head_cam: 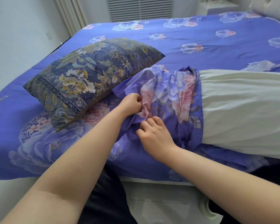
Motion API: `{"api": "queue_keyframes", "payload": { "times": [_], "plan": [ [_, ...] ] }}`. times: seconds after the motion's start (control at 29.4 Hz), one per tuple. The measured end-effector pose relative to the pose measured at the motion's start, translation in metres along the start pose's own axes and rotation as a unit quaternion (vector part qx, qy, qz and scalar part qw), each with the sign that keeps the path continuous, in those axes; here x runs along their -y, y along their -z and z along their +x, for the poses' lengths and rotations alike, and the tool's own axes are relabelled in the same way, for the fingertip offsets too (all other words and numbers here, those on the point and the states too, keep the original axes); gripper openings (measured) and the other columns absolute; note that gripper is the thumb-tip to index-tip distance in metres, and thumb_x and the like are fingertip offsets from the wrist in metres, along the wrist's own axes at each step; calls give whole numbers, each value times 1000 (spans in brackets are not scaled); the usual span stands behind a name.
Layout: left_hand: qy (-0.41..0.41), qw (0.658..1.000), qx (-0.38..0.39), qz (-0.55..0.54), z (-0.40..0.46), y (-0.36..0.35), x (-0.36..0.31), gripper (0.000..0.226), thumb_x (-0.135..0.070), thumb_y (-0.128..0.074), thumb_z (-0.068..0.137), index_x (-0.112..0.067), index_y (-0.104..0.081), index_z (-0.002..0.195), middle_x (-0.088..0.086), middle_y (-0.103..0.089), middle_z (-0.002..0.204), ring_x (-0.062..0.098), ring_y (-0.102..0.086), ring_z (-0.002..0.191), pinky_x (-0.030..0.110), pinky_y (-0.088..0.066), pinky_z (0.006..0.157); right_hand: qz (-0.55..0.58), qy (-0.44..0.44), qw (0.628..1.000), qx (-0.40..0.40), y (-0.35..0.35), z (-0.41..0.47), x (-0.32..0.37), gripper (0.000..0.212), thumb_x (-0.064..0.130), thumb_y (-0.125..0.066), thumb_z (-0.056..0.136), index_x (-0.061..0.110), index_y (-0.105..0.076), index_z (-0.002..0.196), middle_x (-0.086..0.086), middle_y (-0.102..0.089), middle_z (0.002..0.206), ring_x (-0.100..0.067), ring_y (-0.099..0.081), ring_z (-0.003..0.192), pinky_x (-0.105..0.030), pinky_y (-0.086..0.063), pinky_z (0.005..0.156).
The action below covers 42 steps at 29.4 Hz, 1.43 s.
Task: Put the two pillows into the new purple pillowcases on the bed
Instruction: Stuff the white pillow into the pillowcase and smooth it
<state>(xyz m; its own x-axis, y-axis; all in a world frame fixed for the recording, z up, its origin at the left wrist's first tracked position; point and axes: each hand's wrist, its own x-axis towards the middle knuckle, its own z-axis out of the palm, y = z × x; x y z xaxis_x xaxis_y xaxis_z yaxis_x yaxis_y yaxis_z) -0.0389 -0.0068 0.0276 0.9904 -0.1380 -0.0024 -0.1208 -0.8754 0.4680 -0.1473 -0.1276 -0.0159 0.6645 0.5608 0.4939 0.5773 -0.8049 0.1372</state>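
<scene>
- The left hand [131, 102] has its fingers curled tight, pinching a gathered fold of the purple pillowcase [170, 101]; the fingertips are buried in the cloth and cannot be seen.
- The right hand [153, 135], just beside and nearer the bed's edge, is likewise clenched on the same bunched fabric, knuckles up.
- The pillowcase is thin, soft cotton-like cloth, purple with large pink and pale blue flowers, crumpled into deep wrinkles where the hands grip it.
- It lies on the near part of the bed, its mouth bunched round the end of the white pillow [246, 110]; how far the pillow reaches inside is hidden by the folds.
- The white pillow is plump, smooth and plain, lying lengthwise to the right; its far end is cut off by the frame edge.
- A second pillow [90, 78], in a darker case with a yellow and blue paisley-floral print, lies to the left, one corner touching the purple pillowcase.
- The bedspread [192, 38] beneath is purple with the same flower pattern, so the pillowcase's lower edge is hard to tell from it.
</scene>
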Motion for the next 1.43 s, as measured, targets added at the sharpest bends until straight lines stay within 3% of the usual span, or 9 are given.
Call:
{"api": "queue_keyframes", "payload": {
  "times": [0.27,0.41,0.51,0.61,0.75,0.85,1.05,1.26,1.43],
  "plan": [
    [47,994,-67,-67,12,20,11,24,-1,-49,87,7,-58,108,25,-61,114,33,-57,107,31,-39,82,-14,178,981,71,19,-21,-57,6,16,-59,58,21,-59,55,5,-54,56,-21,-57,59,-29,-40,69],
    [51,994,-58,-78,3,7,15,26,-10,-45,95,4,-55,113,24,-59,121,33,-55,113,34,-39,89,-55,102,988,98,41,-34,-93,10,26,-60,73,21,-58,64,2,-59,62,-23,-60,64,-32,-36,76],
    [31,996,-29,-82,-6,1,10,22,-11,-49,93,0,-61,107,17,-64,113,29,-58,107,30,-40,85,-12,-5,993,117,43,-37,-75,49,61,-37,80,20,-58,61,3,-61,53,-20,-62,51,-28,-44,56],
    [19,992,-22,-124,-23,-4,7,14,-9,-53,89,-2,-61,98,11,-67,95,20,-59,89,27,-40,74,11,-100,993,64,53,-10,-57,54,63,-37,86,17,-59,69,-3,-66,62,-25,-65,53,-27,-33,46],
    [-16,980,-23,-197,-45,-13,2,14,-12,-58,89,-10,-59,103,-3,-63,96,3,-54,76,18,-42,74,11,-169,984,55,45,50,-55,48,50,-57,86,6,-58,106,-18,-59,109,-37,-58,100,-42,-44,74],
    [-28,970,-19,-240,-56,-18,3,22,-9,-56,89,-14,-56,111,-7,-61,100,-4,-54,82,7,-43,77,-30,-240,951,190,30,87,-65,70,60,-46,88,5,-44,132,-17,-43,137,-33,-41,124,-43,-35,97],
    [21,982,-74,-170,-59,-23,16,43,-36,-54,93,-17,-48,131,7,-52,129,25,-47,122,43,-37,105,66,-301,939,152,34,103,-97,30,21,-42,98,7,-49,123,-14,-56,127,-33,-55,115,-38,-43,88],
    [18,981,-173,86,-62,-20,0,35,-42,-48,94,-23,-56,123,3,-53,120,30,-42,110,40,-37,91,155,-417,887,124,34,79,-139,26,24,-50,95,3,-52,112,-20,-59,118,-37,-57,111,-38,-43,86],
    [-25,974,-209,82,-64,-13,-14,26,-35,-50,94,-15,-65,101,7,-64,98,30,-56,94,37,-41,72,217,-452,862,78,28,80,-140,32,19,-50,95,3,-42,122,-17,-59,117,-35,-56,109,-41,-43,87]
  ]
}}
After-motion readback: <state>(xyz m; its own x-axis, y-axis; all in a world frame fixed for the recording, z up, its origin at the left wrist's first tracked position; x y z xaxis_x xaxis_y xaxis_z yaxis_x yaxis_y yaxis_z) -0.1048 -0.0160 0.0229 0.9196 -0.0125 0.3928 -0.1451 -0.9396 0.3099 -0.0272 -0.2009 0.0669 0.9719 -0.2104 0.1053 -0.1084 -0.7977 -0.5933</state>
